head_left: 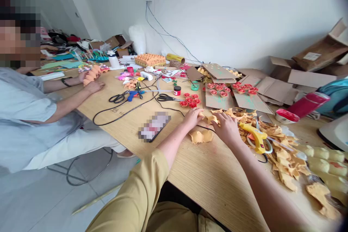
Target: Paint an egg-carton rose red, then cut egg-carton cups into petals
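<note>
My left hand [191, 117] and my right hand [227, 127] meet over a small orange piece of egg-carton card [208, 117] on the wooden table [212, 177]; the fingers of both are curled on it. Another torn orange piece [201, 136] lies just in front of my hands. A yellow glue gun [257, 137] rests to the right of my right hand on a heap of orange card scraps [282, 159].
Red paper roses [190, 100] sit beyond my hands, more on cardboard sheets [239, 92]. A phone [154, 126], black cable [119, 114], scissors [166, 97] and a red paint jar [177, 90] lie left. A seated person [32, 116] holds orange card at far left. Boxes stand at right.
</note>
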Tool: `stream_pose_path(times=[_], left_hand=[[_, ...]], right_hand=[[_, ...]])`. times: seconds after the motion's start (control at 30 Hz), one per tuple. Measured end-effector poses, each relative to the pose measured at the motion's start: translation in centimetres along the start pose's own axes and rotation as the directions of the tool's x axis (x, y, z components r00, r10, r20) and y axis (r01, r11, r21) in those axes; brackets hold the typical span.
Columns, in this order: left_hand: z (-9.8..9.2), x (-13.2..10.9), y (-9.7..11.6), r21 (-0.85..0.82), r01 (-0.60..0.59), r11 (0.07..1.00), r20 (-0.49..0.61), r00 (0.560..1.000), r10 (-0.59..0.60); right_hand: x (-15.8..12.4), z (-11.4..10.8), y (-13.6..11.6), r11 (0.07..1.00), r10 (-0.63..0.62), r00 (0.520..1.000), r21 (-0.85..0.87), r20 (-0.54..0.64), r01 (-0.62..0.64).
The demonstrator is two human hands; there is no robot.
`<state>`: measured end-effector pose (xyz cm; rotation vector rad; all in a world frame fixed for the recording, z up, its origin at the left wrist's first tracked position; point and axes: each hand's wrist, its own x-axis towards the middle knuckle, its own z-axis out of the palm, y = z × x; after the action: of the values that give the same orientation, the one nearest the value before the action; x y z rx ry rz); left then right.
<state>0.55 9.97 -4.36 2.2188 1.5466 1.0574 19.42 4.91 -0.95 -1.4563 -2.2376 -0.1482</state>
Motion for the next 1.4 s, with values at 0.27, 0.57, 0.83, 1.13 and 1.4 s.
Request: stream_pose_path(times=[0.27, 0.57, 0.83, 1.13, 1.4], left_hand=[[-1.0, -0.9, 2.2, 0.073, -0.078, 0.994, -0.126, 0.988, 0.086], [-2.2, -2.4, 6.2, -0.361, -0.111, 0.926, -0.148, 0.987, 0.06], [-1.9, -3.9, 9.1, -0.566, 0.055, 0.823, 0.271, 0.955, 0.123], [-2.0, -4.2, 9.7, -0.696, 0.122, 0.707, 0.29, 0.949, 0.121], [-1.6, -4.6, 9.7, -0.74, 0.096, 0.666, 0.327, 0.916, 0.231]], right_hand=[[-4.8, -1.6, -1.8, 0.92, -0.388, 0.91, 0.01, 0.149, 0.391], [-6.6, -4.8, -1.7, 0.956, -0.259, 0.964, -0.13, 0.056, 0.265], [-9.4, -5.9, 0.2, 0.981, -0.123, 0.975, -0.172, -0.186, 0.091], [-10.1, -5.3, 1.2, 0.941, 0.13, 0.953, 0.337, -0.274, -0.031], [-9.9, -5.8, 0.3, 0.464, 0.385, 0.915, 0.831, 0.122, -0.306]])
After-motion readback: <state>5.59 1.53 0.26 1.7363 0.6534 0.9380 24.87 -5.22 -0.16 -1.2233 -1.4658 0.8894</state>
